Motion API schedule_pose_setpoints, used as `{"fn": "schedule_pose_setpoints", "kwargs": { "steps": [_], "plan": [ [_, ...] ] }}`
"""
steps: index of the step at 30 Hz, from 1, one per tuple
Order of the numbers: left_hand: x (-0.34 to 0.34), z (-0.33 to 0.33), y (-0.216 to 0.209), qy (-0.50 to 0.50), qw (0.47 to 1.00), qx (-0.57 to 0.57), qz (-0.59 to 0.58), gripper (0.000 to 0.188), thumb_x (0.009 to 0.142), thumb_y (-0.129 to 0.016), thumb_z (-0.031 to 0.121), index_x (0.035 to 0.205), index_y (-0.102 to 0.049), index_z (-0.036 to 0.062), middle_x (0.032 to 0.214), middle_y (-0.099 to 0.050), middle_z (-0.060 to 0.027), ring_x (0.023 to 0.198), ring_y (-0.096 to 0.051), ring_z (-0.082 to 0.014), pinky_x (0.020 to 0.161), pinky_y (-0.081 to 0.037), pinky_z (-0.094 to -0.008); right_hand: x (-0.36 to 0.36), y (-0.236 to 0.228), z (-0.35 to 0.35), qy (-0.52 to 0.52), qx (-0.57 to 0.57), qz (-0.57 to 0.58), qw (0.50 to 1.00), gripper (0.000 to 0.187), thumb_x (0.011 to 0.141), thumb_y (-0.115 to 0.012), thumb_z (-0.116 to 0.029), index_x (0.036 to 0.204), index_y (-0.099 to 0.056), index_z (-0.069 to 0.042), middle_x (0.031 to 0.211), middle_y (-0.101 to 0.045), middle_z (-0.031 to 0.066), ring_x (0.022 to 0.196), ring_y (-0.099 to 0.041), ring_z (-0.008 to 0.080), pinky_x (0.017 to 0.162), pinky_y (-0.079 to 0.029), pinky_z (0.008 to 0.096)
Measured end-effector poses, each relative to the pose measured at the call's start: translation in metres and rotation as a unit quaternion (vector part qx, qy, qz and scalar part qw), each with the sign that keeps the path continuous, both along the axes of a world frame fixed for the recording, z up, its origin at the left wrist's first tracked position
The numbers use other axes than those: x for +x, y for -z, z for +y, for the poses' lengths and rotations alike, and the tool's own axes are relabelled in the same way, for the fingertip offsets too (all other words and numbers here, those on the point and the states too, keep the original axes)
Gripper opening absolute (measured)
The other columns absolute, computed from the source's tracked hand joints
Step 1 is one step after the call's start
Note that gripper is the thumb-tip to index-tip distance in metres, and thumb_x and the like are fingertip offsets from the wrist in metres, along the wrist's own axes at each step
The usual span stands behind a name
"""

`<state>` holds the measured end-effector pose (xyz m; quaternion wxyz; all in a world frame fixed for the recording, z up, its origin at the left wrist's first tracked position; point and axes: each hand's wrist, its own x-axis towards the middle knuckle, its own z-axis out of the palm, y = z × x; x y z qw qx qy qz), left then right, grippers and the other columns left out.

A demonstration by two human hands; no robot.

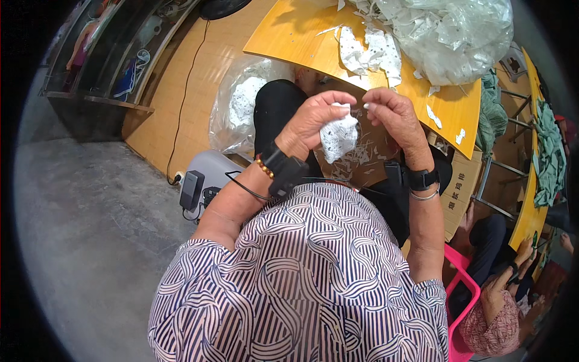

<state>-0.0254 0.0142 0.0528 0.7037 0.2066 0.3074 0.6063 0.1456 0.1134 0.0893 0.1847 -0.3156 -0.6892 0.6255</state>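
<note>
My left hand [309, 123] pinches the upper edge of a small white cloth piece [339, 139] with dark specks, which hangs down over my lap. Just to its right, my right hand [395, 117] is closed in a pinch with a tiny white bit [366, 106] at its fingertips, too small to name. A narrow gap separates the two hands. Beyond them, more speckled white cloth pieces [368, 54] lie on the edge of the yellow table [295, 36].
A large clear plastic bag [452, 42] of white pieces fills the table's far right. Another clear bag [224, 123] stands left of my knee. Scraps litter a cardboard box [461, 181] below my hands. A pink chair [464, 271] and other people are at right.
</note>
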Motion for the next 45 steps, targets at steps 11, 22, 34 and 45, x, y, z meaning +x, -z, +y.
{"fn": "schedule_pose_setpoints", "kwargs": {
  "steps": [11,22,34,45],
  "plan": [
    [-0.014,0.003,-0.008,-0.019,0.995,0.064,-0.070,0.038,0.075,-0.057,-0.002,0.112,-0.050,-0.0026,0.090,-0.060,-0.0086,0.079,-0.061,-0.0146,0.074,-0.050,-0.0264,-0.002,0.025,-0.034,-0.006,0.023,0.110,0.994,0.030,0.076,-0.063,-0.025,0.092,-0.058,0.000,0.088,-0.057,0.0046,0.084,-0.054,0.0157,0.076,-0.042,0.0266],
    [-0.028,0.004,0.008,-0.102,0.993,0.008,-0.050,0.040,0.068,-0.054,-0.011,0.108,-0.053,-0.0040,0.091,-0.060,-0.0123,0.082,-0.061,-0.0200,0.078,-0.050,-0.0309,-0.003,0.033,-0.025,0.070,-0.301,0.269,0.912,0.041,0.065,-0.067,0.003,0.104,-0.054,-0.003,0.094,-0.054,0.0033,0.084,-0.052,0.0122,0.081,-0.042,0.0226],
    [-0.036,-0.011,0.019,-0.159,0.987,0.015,0.031,0.038,0.067,-0.056,-0.012,0.103,-0.054,-0.0035,0.088,-0.061,-0.0092,0.075,-0.060,-0.0133,0.072,-0.049,-0.0232,-0.016,0.017,-0.026,0.093,-0.215,0.257,0.938,0.060,0.060,-0.062,0.005,0.118,-0.046,-0.001,0.098,-0.055,0.0080,0.093,-0.051,0.0156,0.084,-0.042,0.0261],
    [-0.021,-0.009,-0.007,-0.020,0.973,0.063,0.220,0.069,0.063,-0.069,0.009,0.125,-0.040,0.0028,0.116,-0.050,-0.0072,0.107,-0.048,-0.0153,0.090,-0.039,-0.0271,-0.032,-0.015,-0.030,-0.021,-0.180,0.162,0.970,0.052,0.069,-0.050,0.001,0.121,-0.042,0.000,0.092,-0.055,0.0077,0.087,-0.052,0.0134,0.077,-0.042,0.0235]
  ]
}}
